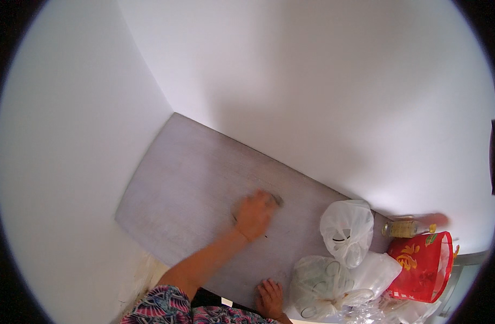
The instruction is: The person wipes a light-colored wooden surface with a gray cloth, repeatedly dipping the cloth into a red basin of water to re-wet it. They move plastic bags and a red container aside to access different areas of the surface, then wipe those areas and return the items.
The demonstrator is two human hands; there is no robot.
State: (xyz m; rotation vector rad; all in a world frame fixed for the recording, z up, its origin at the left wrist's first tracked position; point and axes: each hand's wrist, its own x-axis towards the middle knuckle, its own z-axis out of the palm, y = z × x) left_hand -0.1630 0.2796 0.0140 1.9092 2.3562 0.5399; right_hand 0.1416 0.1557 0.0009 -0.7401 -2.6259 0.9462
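Observation:
A grey tabletop [178, 174] with a faint grain lies before me. My left hand [255, 214], blurred, is palm down on its middle, over a dark thing [277, 199], perhaps a cloth. Only dark edges of that thing show on both sides of the hand. Close to the front edge, my right hand [269, 297] rests on the tabletop with its fingers slightly apart and nothing seen in it. A small dark speck [266, 236] lies just below my left wrist.
White walls [312, 101] border the table's back and left. On the right stand a knotted clear plastic bag [320, 279] with round glass-like items, a white plastic bag [350, 227], a glass bottle [405, 229] with a yellow label, and a red bag [421, 265] with gold print.

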